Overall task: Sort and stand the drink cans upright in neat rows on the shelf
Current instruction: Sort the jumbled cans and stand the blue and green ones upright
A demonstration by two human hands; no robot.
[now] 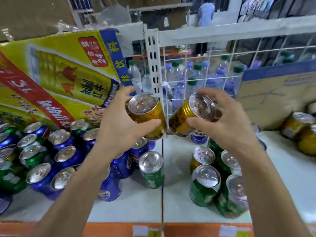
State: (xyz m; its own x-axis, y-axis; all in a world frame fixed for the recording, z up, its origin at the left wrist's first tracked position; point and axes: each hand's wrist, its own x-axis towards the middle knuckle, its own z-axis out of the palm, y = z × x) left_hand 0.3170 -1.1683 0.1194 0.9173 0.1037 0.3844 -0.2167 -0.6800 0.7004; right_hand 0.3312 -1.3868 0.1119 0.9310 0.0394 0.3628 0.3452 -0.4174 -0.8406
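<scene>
Left hand (119, 124), right hand (227, 124) hold gold cans (150, 117); bases converge.

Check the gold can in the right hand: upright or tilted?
Tilted. The gold can leans, its silver top facing up-right, held off the shelf by the right hand.

Between the left fingers (147, 124), a gold can (150, 117) is showing red print; a second can (181, 118), between the right fingers (195, 121), is matching it. Below the fingers, blue cans (68, 158) and green cans (152, 178) are gleaming on a white shelf (176, 159); leftward, a yellow box (56, 45) is showing a red band.
</scene>
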